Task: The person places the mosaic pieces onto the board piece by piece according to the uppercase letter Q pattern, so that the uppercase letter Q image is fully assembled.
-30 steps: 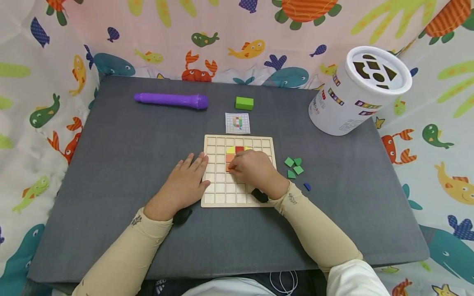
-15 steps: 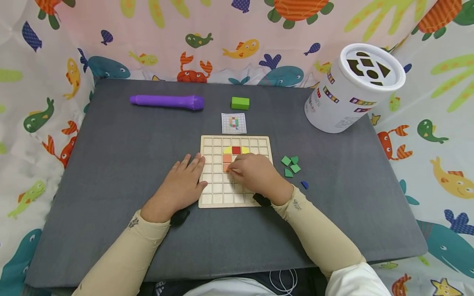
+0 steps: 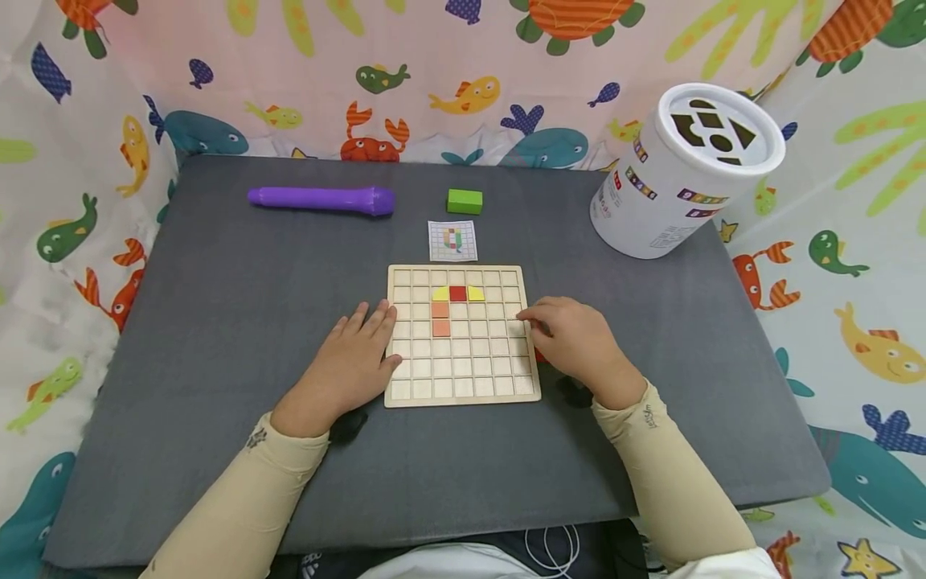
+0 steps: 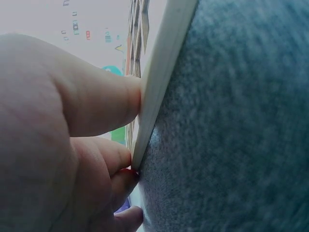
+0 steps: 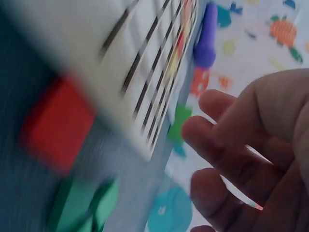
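Note:
A wooden grid board (image 3: 463, 392) lies on the table. In its upper cells sit a red square tile (image 3: 458, 293) between two yellow tiles (image 3: 440, 294), with two orange squares (image 3: 441, 328) in the column below the left one. My left hand (image 3: 350, 362) rests flat along the board's left edge; in the left wrist view the thumb (image 4: 108, 104) touches its side. At the right edge hovers my right hand (image 3: 579, 342), fingers loosely bent and holding nothing. Beneath it lie a red block (image 5: 60, 125) and green tiles (image 5: 99, 203), mostly hidden in the head view.
A small pattern card (image 3: 452, 241) lies just beyond the board, with a green block (image 3: 465, 201) behind it. A purple stick (image 3: 321, 199) lies at the back left. At the back right stands a white tub (image 3: 654, 205) with shaped holes in its lid.
My right hand has left the orange tile and moved right to the board's right edge, now covering the green and blue pieces. The left hand stays in place.

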Tool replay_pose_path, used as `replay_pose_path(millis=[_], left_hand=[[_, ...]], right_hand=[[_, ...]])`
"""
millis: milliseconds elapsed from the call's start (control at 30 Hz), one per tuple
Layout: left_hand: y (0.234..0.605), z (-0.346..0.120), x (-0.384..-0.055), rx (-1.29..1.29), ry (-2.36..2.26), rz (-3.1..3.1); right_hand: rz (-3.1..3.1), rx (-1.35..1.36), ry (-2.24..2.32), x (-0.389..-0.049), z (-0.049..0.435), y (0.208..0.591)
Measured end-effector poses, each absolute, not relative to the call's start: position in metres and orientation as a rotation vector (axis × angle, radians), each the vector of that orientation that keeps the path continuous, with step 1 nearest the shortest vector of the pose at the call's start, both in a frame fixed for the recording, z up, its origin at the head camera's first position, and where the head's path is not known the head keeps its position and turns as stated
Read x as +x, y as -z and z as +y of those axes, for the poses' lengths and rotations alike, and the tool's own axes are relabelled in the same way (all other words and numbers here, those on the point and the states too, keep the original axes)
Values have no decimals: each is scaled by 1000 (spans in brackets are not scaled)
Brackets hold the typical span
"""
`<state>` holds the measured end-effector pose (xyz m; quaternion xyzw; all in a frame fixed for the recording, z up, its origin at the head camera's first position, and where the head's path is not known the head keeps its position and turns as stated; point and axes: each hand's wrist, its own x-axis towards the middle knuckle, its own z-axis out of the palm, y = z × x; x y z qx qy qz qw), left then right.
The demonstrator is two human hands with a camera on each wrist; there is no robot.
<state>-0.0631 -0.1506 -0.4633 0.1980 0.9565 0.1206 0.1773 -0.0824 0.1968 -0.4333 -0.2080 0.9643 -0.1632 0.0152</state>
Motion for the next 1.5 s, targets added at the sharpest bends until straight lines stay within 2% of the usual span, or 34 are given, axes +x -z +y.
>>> replay_pose_path(millis=[200, 467, 867, 1500], left_hand=[[464, -152, -63, 554, -348, 2702], [465, -151, -63, 554, -334, 2715], [466, -151, -62, 558, -335, 2712], [464, -151, -62, 573, -340, 2730]], right_hand=[[2973, -435, 481, -87, 238, 436], [2935, -349, 382, -88, 262, 441], [2953, -485, 324, -99, 243, 448], [3008, -465, 382, -103, 233, 443]])
